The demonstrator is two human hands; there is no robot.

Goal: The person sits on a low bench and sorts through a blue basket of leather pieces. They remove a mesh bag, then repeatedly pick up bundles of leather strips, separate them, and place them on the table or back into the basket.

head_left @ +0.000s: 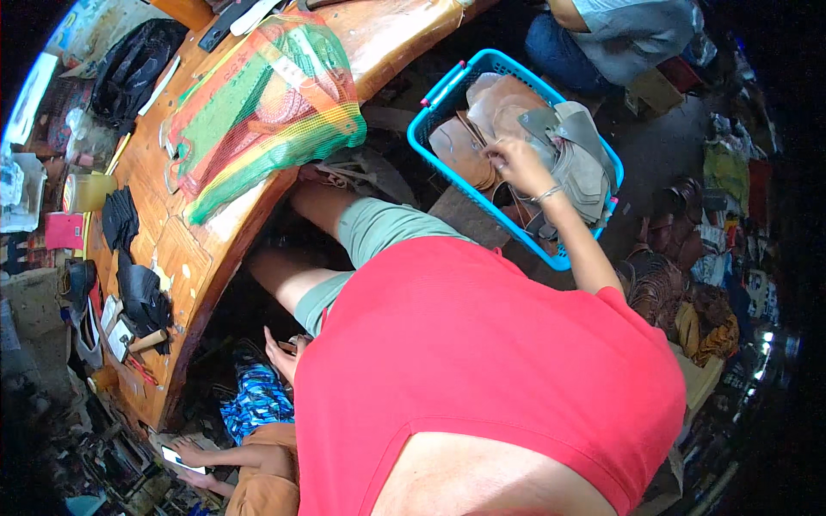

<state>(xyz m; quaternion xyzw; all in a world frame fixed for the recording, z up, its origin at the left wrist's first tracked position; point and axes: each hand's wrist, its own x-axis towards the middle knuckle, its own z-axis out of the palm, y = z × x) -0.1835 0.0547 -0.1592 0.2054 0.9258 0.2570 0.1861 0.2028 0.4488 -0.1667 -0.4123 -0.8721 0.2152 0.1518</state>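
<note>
My right hand (516,165) reaches into a turquoise plastic basket (419,129) with pink handles. Its fingers are bent and pinched at the edge of a tan leather piece (458,153). Flat cut pieces in brown and beige fill the basket, with a stack of grey pieces (578,179) on its right side. A silvery bracelet circles my right wrist. My left hand (280,351) shows only in part, low beside my red shirt, below the table edge. Its visible fingers are stretched out and apart; the rest is hidden, and a small brownish patch between them is unclear.
A curved wooden table (191,254) at left bears a colourful mesh bag (275,112), black pieces (142,295) and a wooden-handled tool (148,341). Another person sits lower left with a phone (182,459); someone else sits at the top right. Piled materials (667,284) lie at right.
</note>
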